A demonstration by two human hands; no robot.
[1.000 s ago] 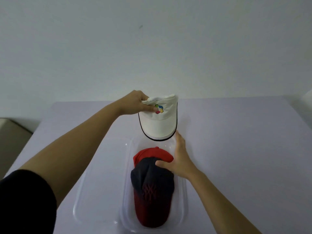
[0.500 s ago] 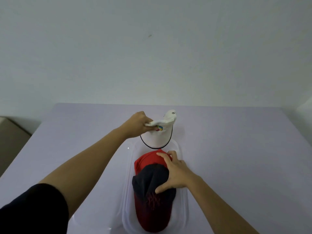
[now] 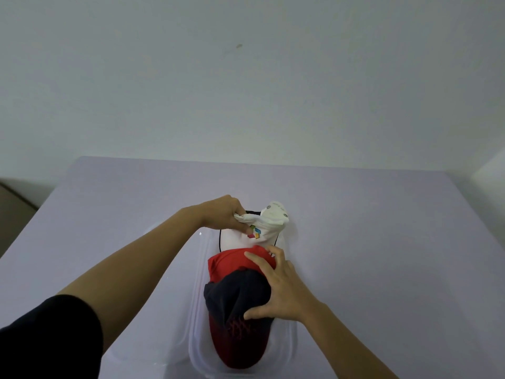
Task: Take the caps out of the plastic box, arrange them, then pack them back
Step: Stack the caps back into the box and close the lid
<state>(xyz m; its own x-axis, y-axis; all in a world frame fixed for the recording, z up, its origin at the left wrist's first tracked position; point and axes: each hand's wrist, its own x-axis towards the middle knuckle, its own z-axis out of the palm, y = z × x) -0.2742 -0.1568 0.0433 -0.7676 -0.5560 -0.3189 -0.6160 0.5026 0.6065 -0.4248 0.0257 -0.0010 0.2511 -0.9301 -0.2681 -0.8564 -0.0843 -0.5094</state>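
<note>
The right hand (image 3: 278, 294) lies spread on the dark cap (image 3: 235, 294) and red cap (image 3: 232, 262) in the box (image 3: 289, 348). Past its fingertips, the left hand (image 3: 222, 214) pinches the white cap (image 3: 262, 228). It looks soft and light; the brim seems best to grab.

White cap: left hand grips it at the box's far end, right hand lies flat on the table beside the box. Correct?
Not quite. In the head view the right hand rests on the dark and red caps inside the plastic box, not on the table. The left hand does grip the white cap at the far end.
</note>
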